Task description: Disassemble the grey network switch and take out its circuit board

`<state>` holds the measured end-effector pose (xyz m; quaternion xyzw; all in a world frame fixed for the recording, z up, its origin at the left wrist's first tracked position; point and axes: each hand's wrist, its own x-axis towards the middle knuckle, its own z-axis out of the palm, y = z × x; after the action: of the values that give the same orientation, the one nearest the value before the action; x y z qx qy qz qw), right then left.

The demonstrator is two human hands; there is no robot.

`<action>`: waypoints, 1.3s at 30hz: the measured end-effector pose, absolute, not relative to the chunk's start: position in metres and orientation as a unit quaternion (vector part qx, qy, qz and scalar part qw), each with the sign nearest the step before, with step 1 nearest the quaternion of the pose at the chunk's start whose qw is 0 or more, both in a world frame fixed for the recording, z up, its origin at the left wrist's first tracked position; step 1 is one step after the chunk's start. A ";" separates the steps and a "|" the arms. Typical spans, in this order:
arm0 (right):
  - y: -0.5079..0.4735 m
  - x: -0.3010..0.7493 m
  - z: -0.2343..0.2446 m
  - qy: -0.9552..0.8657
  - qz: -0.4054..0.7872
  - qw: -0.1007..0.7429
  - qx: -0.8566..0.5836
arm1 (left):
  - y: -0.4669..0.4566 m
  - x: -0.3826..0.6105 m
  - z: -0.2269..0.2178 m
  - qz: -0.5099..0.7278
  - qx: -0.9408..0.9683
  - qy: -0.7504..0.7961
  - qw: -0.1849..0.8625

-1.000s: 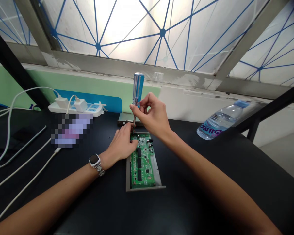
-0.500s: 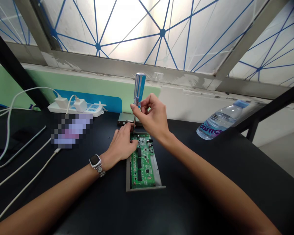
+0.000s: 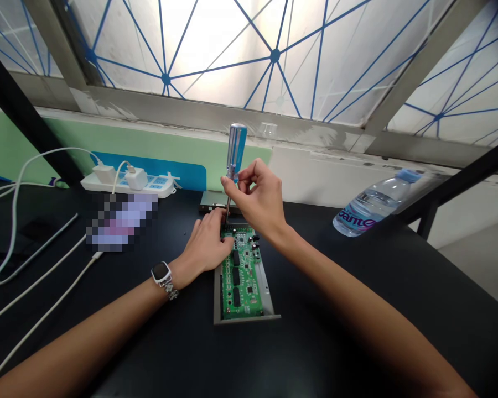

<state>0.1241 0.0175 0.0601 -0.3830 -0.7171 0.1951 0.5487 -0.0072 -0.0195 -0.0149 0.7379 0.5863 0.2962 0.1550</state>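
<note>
A green circuit board (image 3: 249,282) lies in a grey metal tray (image 3: 268,296) on the black table. My left hand (image 3: 206,241) grips the far left side of the board and tray, its thumb over the board and its fingers along the outer edge. A screwdriver (image 3: 236,148) with a clear and blue handle stands nearly upright. My right hand (image 3: 262,198) pinches it low on the handle between thumb and fingers. The shaft runs down to the board's far left corner, beside my left fingertips. What its tip touches is hidden.
Behind the board lies a flat grey metal case (image 3: 216,200). A white power strip (image 3: 161,187) with plugs and a blurred-out phone-like item (image 3: 122,224) with a cable are at left. A water bottle (image 3: 371,204) leans at right. The windowed wall rises behind.
</note>
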 end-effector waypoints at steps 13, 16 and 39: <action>0.026 0.127 0.061 -0.723 0.247 0.563 -0.314 | -0.019 -0.010 -0.015 0.294 0.742 0.577 0.175; 0.026 0.128 0.064 -0.717 0.236 0.589 -0.290 | -0.020 -0.009 -0.013 0.289 0.737 0.583 0.182; 0.009 0.244 0.016 -0.720 0.180 0.246 -0.624 | -0.010 -0.028 -0.013 0.286 0.745 0.585 0.147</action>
<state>0.2436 0.0093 0.0161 -0.6238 -0.7197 0.1795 0.2461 -0.0280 -0.0104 -0.0130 0.7446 0.5850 0.2860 0.1470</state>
